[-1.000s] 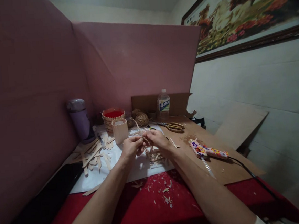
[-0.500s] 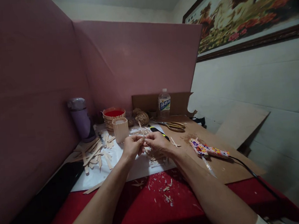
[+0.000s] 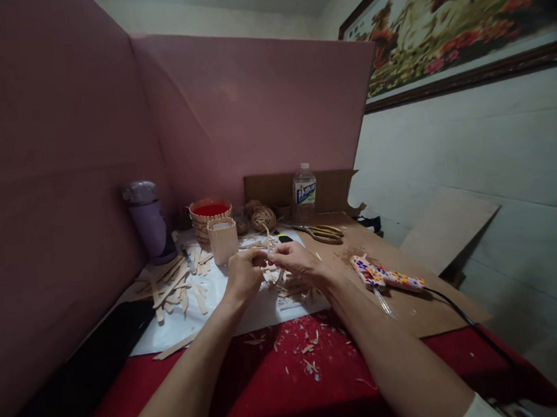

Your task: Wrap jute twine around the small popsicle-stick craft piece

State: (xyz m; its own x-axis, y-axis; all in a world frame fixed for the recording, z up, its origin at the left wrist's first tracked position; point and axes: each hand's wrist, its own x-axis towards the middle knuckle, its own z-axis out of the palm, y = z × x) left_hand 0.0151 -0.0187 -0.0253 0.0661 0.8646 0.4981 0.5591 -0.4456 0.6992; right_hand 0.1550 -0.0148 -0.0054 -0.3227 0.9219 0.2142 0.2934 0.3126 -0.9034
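Observation:
My left hand [image 3: 245, 273] and my right hand [image 3: 294, 258] meet over the white sheet, fingertips pinched close together. Between them they hold a strand of jute twine [image 3: 267, 232], which stands up from the fingers toward a ball of twine [image 3: 263, 218] behind. What lies right at the fingertips is too small to make out. Just left of my hands stands a small cup faced with wooden sticks [image 3: 224, 243]. Under my right hand is a pile of wood scraps [image 3: 292, 289], and a yellow and black tool [image 3: 284, 237] is partly hidden beyond it.
Loose wooden sticks [image 3: 171, 287] lie left, near a purple bottle [image 3: 148, 222]. A red-lined basket [image 3: 211, 212] stands behind the cup. Scissors [image 3: 326, 233], a clear plastic bottle [image 3: 305, 193] and a flowered glue gun [image 3: 375, 275] with a black cord are right. Shavings litter the red cloth [image 3: 273, 389].
My hands stay pinched together, with slight finger movement. The twine strand has shifted and now stands more upright. The yellow and black tool is more covered by my right hand.

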